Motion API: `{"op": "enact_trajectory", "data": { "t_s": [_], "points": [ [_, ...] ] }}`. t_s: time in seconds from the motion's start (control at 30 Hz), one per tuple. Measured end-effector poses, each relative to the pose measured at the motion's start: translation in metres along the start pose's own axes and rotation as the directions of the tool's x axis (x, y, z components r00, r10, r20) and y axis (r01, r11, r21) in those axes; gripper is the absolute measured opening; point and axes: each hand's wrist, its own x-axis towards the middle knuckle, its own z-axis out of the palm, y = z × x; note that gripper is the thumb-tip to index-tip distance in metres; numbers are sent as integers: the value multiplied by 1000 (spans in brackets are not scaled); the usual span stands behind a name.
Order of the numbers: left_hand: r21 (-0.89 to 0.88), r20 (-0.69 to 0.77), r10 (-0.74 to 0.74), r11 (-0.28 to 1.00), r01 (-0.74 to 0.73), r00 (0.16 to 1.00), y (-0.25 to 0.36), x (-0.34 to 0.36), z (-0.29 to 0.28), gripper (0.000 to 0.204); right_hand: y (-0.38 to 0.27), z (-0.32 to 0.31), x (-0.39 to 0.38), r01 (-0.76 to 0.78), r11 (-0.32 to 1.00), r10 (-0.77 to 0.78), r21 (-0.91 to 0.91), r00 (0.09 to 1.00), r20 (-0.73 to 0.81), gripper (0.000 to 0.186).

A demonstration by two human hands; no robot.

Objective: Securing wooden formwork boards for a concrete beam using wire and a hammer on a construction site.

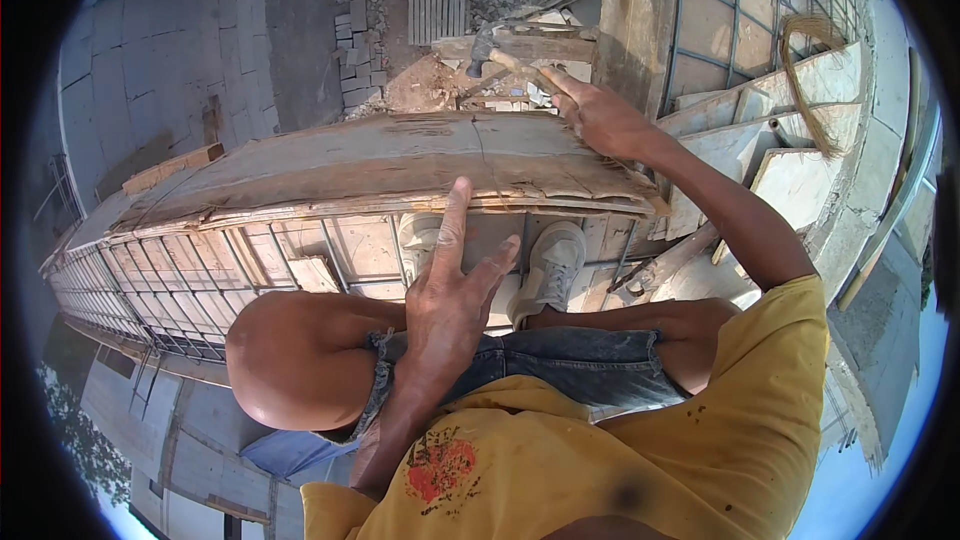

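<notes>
My right hand (607,120) is closed around the wooden handle of a claw hammer (515,65), its dark metal head pointing away to the left, above the far side of the plywood. My left hand (450,285) is held up over my lap, near the front edge of a worn plywood panel (370,162). Its index finger and thumb are stretched apart, and nothing shows between them; the other fingers are partly hidden. The panel's layered edge is split and frayed, mostly toward the right end.
Steel rebar (330,252) runs over formwork boards around my shoes (556,265). Another rebar grid (738,15) lies at upper right, with a loop of tie wire (800,65) and loose boards (790,190). Beyond the panel, a drop leads to rubble and stacked blocks (358,60).
</notes>
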Motion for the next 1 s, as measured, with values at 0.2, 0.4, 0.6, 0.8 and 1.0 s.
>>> {"op": "enact_trajectory", "data": {
  "t_s": [0.2, 0.4, 0.6, 0.8, 1.0],
  "points": [
    [13, 50, -42, 999, 41, 998, -4, 1, -4, 22, -18, -8, 16, -63, 990, 84, -123, 981, 176, 52],
    [-36, 71, -36, 999, 39, 997, 3, 4, -4, 21, -22, -2, 2, -27, 998, 15, -55, 978, -210, 52],
    [40, 23, 15, 999, -16, 1000, -8, 1, -3, 21, -40, -31, 14, 147, 980, -175, -133, 958, -226, 49],
    [65, 85, 5, 998, -10, 996, -9, -2, -5, 25, -13, 16, 10, 63, 970, -110, -235, 975, -191, 48],
    [33, 57, 57, 998, -59, 997, -6, -5, -9, 30, -39, -51, 8, 49, 989, -107, -137, 879, -465, 49]
  ]
}}
